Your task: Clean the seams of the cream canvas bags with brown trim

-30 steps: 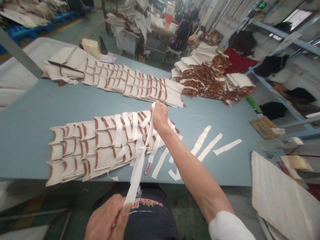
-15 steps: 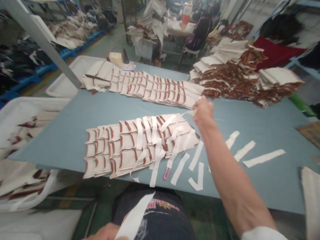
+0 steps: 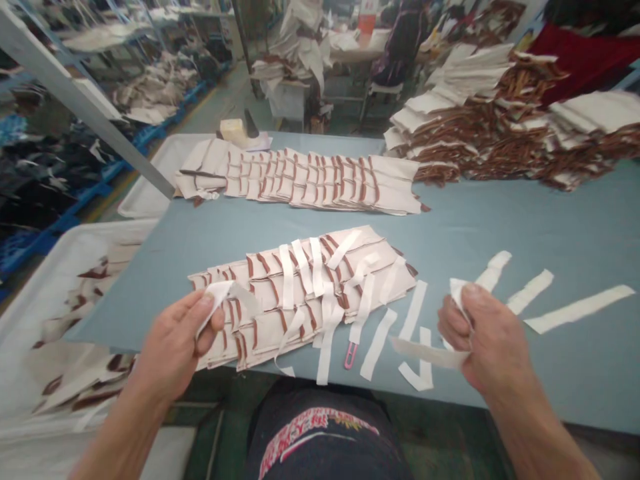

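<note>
White strips (image 3: 431,353) were in both hands, held well apart near the front of a blue-grey table (image 3: 500,220). The left hand (image 3: 183,330) pinched one slanting down rightward above a brown-edged fabric row (image 3: 273,323); the right hand (image 3: 483,337) was closed on another, its long axis nearly level, its tail pointing left. Loose strips (image 3: 580,310) lay across that row and rightward, around a pink clip (image 3: 351,355). Behind stretched a second row (image 3: 300,177), then a fabric stack (image 3: 450,100). White bins (image 3: 115,230) stood at left.
</note>
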